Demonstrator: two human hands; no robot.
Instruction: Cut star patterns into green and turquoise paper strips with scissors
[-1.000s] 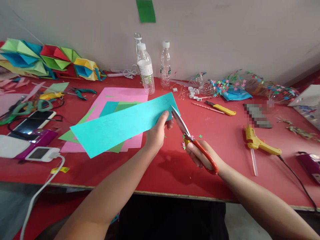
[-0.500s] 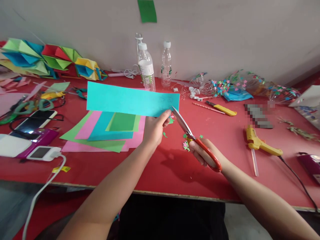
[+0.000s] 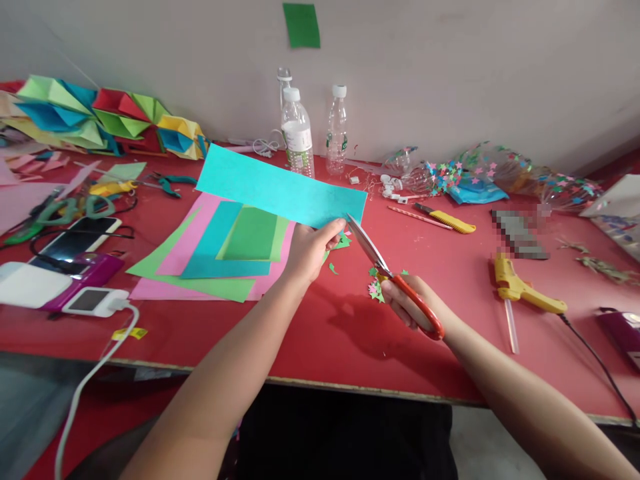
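My left hand [image 3: 311, 250] pinches the lower right edge of a long turquoise paper strip [image 3: 280, 189], which slants down to the right above the table. Red-handled scissors [image 3: 414, 300] are in my right hand [image 3: 407, 303]; their blade tips meet the strip near its right end, just beside my left thumb. Whether the tips cut into the paper I cannot tell. Beneath the hands lie small green and pink paper stars [image 3: 377, 291] and green scraps [image 3: 333, 268]. Left of my left hand, pink, green and blue paper sheets [image 3: 225, 267] lie in an overlapping stack.
Plastic bottles [image 3: 297, 137] stand by the wall. A yellow utility knife [image 3: 453, 221] and a yellow glue gun [image 3: 530, 293] with its cord lie right. Phones, a white cable [image 3: 95, 373] and folded paper shapes [image 3: 133, 117] occupy the left. The red table's front edge [image 3: 345, 391] runs close to me.
The turquoise strip has tilted, its left end rising and swinging to the right. My left thumb and the scissors stay near its right end. The whole view has shifted slightly.
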